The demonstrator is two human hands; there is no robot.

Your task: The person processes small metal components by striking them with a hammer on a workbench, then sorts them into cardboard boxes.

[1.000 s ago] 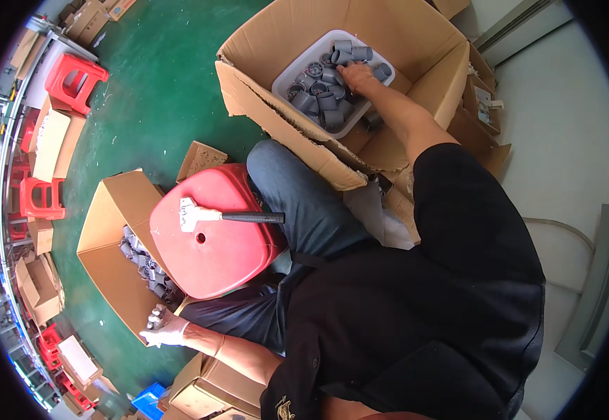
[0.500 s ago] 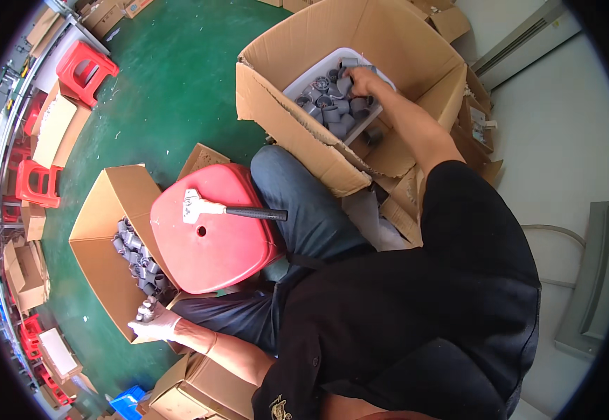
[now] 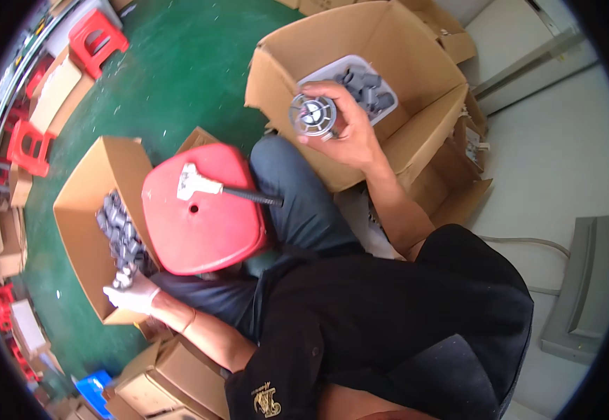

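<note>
Right hand (image 3: 346, 129) is gripping a round grey part (image 3: 313, 115) right of the red stool (image 3: 210, 238); gloved left hand (image 3: 133, 294), hold unclear, is sitting lower left; stool-top tool (image 3: 223, 189) is overhanging, possibly falling if a knee (image 3: 272, 164) is nudging it.

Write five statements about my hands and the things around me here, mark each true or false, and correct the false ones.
1. The right hand holds a round grey part with a spoked face. True.
2. The left hand is bare. False: it wears a white glove.
3. A tool with a white head and black handle lies on the red stool. True.
4. The white tub stands on the floor outside any carton. False: it sits inside the large open cardboard box.
5. The carton left of the stool holds many grey pieces. True.
</note>
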